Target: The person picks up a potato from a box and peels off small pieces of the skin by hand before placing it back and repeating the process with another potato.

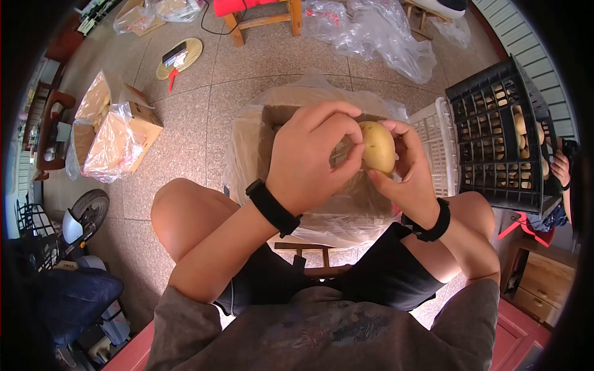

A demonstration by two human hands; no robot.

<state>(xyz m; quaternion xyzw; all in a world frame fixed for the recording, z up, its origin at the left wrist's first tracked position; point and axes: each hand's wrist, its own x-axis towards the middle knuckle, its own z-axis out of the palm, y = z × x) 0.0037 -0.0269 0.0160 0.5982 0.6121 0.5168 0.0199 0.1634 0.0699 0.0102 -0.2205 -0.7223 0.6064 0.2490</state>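
A yellow potato (378, 147) is held upright above an open cardboard box (279, 115) lined with clear plastic. My right hand (408, 167) grips the potato from its right side, thumb low and fingers at the top. Just left of the potato, my left hand (312, 154) has its thumb and index fingertips pressed together in a pinch; whatever it may hold is too small to make out. The inside of the box is partly hidden behind my hands. Both wrists wear black bands.
At the right, a black crate (495, 139) with potatoes stands beside a white crate (436, 145). Another person's hand (560, 168) shows beyond it. A plastic-lined carton (145, 127) is at the left, a round mat (185, 55) with a phone at the upper left, plastic sheets (396, 40) at the top.
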